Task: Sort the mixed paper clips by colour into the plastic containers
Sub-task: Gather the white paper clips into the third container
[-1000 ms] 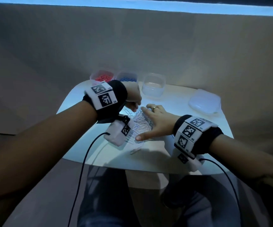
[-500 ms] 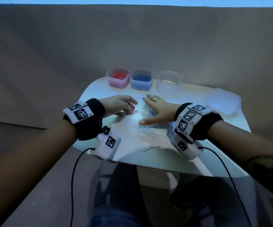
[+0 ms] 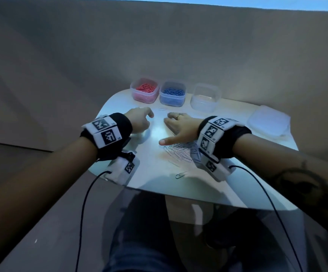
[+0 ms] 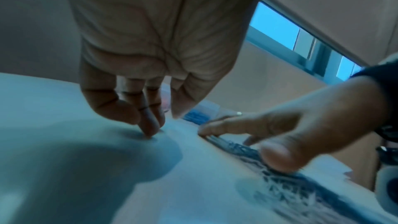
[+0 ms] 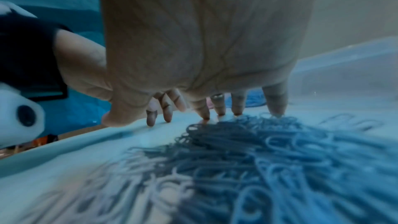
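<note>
The right hand point(image 3: 180, 127) lies palm down over the far side of the clip pile point(image 3: 180, 154), fingers straight and spread, their tips point(image 5: 276, 108) touching the table at the pile's far rim, thumb stretched toward the left; a ring sits on one finger. The left hand point(image 3: 139, 121) hovers just beside it, nearer the left edge, fingers bent downward with the tips point(image 4: 150, 125) on bare table; whether they pinch a clip cannot be told. Both wrists carry black bands with white marker blocks and cabled cameras. The table point(image 3: 120, 99) is small, white and rounded, lit bright between the hands, with a plain beige wall behind and a strip of window above. The pile of pale clips sits mid-table under and near of the right hand; one loose clip point(image 3: 180, 175) lies toward the near edge, another point(image 3: 162, 109) beyond the hands. Along the far edge stand three tubs in a row: a red-filled tub point(image 3: 145, 89), touching a blue-filled tub point(image 3: 172, 92), and apart to the right a clear tub point(image 3: 205, 97). A lidded box point(image 3: 268, 122) rests at the right edge.
</note>
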`<state>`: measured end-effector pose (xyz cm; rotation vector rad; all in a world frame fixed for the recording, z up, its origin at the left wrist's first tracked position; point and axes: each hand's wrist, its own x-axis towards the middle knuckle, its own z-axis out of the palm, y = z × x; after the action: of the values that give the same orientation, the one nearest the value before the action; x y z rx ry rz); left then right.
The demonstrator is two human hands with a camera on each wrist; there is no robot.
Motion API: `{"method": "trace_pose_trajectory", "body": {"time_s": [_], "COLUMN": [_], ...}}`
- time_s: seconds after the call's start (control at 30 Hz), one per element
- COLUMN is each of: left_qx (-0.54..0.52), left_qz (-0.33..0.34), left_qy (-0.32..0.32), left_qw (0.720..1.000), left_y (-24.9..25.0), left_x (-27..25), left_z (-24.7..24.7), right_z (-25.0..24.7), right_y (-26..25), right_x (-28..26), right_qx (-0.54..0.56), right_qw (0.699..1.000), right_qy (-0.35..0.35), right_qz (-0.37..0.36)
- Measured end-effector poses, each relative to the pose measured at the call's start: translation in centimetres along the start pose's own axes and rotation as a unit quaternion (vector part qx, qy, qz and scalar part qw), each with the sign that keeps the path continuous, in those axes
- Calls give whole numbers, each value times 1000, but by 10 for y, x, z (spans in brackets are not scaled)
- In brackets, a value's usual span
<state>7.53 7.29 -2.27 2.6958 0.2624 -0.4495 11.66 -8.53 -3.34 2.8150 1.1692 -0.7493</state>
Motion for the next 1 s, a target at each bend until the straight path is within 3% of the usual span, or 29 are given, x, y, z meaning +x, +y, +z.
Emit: {"method": "trace_pose_trajectory", "body": {"time_s": [0.1,0.2,0.3,0.4,0.53,0.63,0.73,1.0], "left_qx": [-23,-73,-189,-270,-266,-265,-268,-283], "left_qz": [20,56,74,66,73,72,62,46], "left_qy": [32,71,42,30,10,8,6,19], "left_qw": [999,993,978,960,961,961,961,958], "left_y": [12,40,70,86,85,77,72,71], "left_x": [-7,-11,-9,-9,-13,-15,-17,-15], "left_z": [-4,-14,-26,-32,-32,-32,-33,-39], "right_z": [6,22,35,41,49,47,45,39], "right_y": [17,38,48,40,24,21,24,27], "right_x": [-26,-52,-59,-52,-44,-44,-40,-33], "right_qx": [17,83,57,20,-48,-91,-86,-68], "right_qw": [1000,996,995,996,995,987,984,988], "right_qy": [-10,35,80,74,72,123,151,142], "right_qz": [-20,-22,18,42,51,41,29,-11]}}
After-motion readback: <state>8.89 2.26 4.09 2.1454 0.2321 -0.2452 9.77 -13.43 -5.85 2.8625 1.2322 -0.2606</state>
